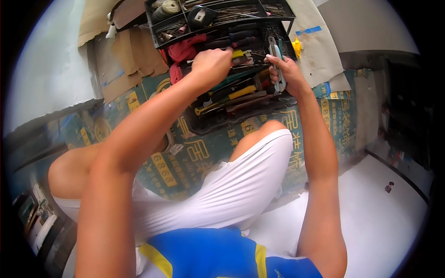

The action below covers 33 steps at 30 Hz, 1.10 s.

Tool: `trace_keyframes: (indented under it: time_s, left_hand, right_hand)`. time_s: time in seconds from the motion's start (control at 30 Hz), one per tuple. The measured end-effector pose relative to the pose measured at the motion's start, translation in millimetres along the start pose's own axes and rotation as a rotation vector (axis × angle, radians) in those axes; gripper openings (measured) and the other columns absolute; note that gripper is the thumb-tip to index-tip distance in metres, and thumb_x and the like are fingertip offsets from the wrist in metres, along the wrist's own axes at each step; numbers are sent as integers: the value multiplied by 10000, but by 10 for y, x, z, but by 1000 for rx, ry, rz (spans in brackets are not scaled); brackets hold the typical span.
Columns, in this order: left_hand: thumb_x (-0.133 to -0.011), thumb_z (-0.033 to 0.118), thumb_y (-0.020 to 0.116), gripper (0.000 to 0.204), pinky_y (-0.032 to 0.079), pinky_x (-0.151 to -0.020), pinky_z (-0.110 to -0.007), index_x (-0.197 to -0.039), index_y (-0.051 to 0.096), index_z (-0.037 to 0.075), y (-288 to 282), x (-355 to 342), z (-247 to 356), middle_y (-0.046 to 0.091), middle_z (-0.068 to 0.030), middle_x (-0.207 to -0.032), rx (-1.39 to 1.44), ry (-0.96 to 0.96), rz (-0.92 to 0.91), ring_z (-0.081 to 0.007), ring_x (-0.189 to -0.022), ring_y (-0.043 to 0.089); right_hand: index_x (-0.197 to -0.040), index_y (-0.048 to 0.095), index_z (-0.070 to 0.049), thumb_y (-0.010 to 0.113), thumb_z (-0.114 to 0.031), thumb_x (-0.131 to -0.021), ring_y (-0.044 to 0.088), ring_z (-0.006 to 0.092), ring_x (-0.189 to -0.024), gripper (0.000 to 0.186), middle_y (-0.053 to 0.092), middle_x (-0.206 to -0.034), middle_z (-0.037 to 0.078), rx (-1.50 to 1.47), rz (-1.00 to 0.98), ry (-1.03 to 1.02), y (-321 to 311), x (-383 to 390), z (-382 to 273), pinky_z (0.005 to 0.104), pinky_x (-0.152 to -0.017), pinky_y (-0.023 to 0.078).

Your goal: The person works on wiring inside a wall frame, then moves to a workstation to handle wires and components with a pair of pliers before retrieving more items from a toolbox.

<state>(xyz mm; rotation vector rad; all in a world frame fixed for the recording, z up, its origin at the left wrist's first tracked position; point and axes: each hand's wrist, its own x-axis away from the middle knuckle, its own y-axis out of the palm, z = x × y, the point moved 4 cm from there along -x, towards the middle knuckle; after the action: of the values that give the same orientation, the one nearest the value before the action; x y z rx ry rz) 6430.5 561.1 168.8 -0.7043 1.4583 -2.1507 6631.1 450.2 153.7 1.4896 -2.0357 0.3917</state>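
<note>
A black toolbox (pixel 194 121) full of hand tools lies before me, its divided upper tray (pixel 222 21) at the far side. Curled over the middle of the box is my left hand (pixel 212 64), fingers closed; what they grip is hidden. Just right of those fingers shows a yellow piece (pixel 238 54). At the box's right side, my right hand (pixel 288 74) is closed round a long silver-grey hand tool (pixel 278 69) with a pale teal strip, held roughly upright in the picture; its exact kind is unclear. A red cloth (pixel 183 50) lies left of my left hand.
In the tray sit a tape measure (pixel 201 17), a roll of cord (pixel 168 8) and many thin rods. A yellow-handled tool (pixel 241 91) lies in the near part of the box. Printed green sheeting (pixel 194 160) covers the floor; cardboard (pixel 132 55) lies at left.
</note>
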Motion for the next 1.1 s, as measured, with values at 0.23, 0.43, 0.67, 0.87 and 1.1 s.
trace_keyframes:
  time_s: [0.23, 0.43, 0.67, 0.87, 1.1]
  left_hand:
    - [-960, 378, 575, 390, 494, -584, -365, -895, 630, -3, -48, -21, -228, 613, -83, -646, 735, -238, 24, -228, -612, 612]
    - [-1018, 412, 431, 357, 190, -410, -225, -895, 533, 93, 173, 121, -335, 271, 70, -559, 1729, -740, -339, -57, -439, 238]
    - [-1022, 373, 411, 331, 210, -399, -228, -876, 529, 101, 255, 190, -339, 281, 69, -555, 1958, -701, -404, -69, -436, 263]
    - [-1010, 340, 436, 318, 247, -410, -213, -869, 539, 74, 245, 276, -244, 382, 31, -630, 2265, -673, -564, -78, -519, 348]
    - [-995, 368, 455, 329, 248, -388, -197, -810, 520, 104, 263, 311, -239, 368, 42, -619, 2280, -715, -595, -66, -495, 322]
  right_hand:
    - [-1185, 575, -40, 507, -380, -989, 488, 92, -601, 398, 513, -695, -9, -225, -311, 28, -50, 239, 90, 254, -589, 434]
    - [-1295, 521, 12, 452, -364, -1019, 511, 98, -642, 471, 564, -747, 11, -213, -338, 12, -126, 281, 116, 252, -620, 455]
    - [-1239, 580, 8, 488, -418, -1012, 601, 107, -657, 492, 643, -819, 41, -166, -253, 12, -322, 370, 58, 227, -607, 504]
    - [-1167, 624, -42, 529, -332, -1013, 571, 70, -695, 341, 649, -828, 41, 391, -240, -149, -514, 377, 151, 209, -648, 463]
    - [-1082, 609, -41, 606, -160, -933, 626, 337, -762, 191, 674, -849, 133, 1100, -149, -454, -41, 396, -12, 384, -708, 497]
